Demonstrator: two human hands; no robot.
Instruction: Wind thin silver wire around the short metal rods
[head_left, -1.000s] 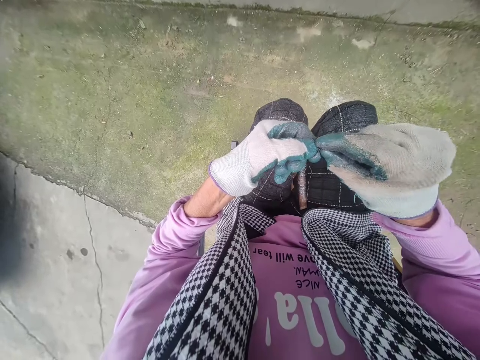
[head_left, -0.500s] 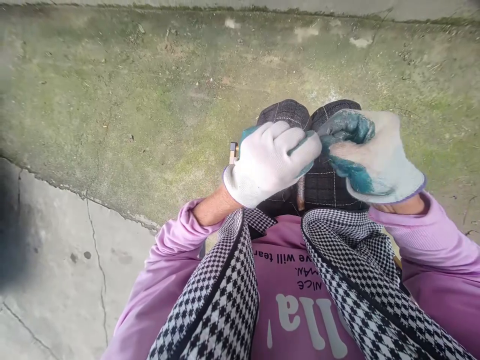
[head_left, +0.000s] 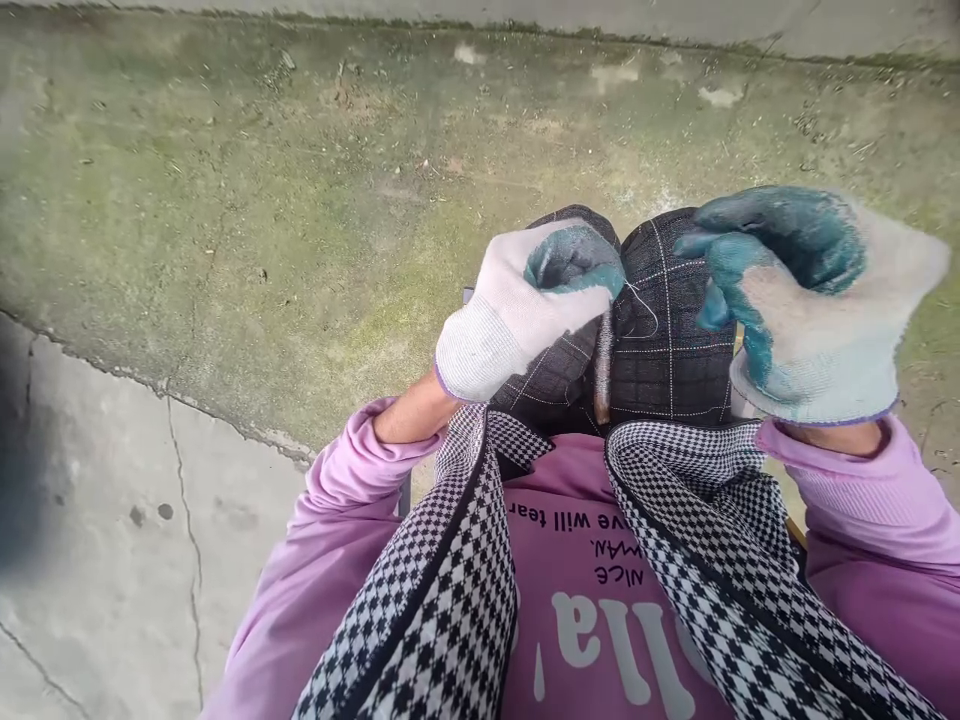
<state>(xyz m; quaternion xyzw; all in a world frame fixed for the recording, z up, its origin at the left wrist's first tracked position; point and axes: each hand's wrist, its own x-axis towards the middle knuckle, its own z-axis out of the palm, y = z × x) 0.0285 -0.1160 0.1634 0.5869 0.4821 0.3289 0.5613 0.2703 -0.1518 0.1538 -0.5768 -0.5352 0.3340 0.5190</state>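
My left hand [head_left: 529, 300] wears a white knit glove with a teal coated palm. Its thumb and fingers pinch together over my lap, and a thin white thread [head_left: 655, 322] curls out from the fingertips. My right hand [head_left: 817, 300], in a matching glove, is held apart on the right above my knee. Its thumb and forefinger are closed together; whatever sits between them is too small to make out. Below the left fingertips, a brownish, worn rod-like piece [head_left: 602, 375] stands between my thighs, its upper end hidden by the glove.
Dark checked trousers [head_left: 667, 350] cover my knees. A houndstooth garment [head_left: 420, 560] hangs open over a pink top [head_left: 577, 480]. Around me lies mossy concrete ground [head_left: 300, 220], with a cracked paler slab [head_left: 112, 480] at left and a ledge along the top.
My hands have moved apart from where they met. The right has shifted right and slightly up; the left has turned, bringing its teal fingers and the thread into view.
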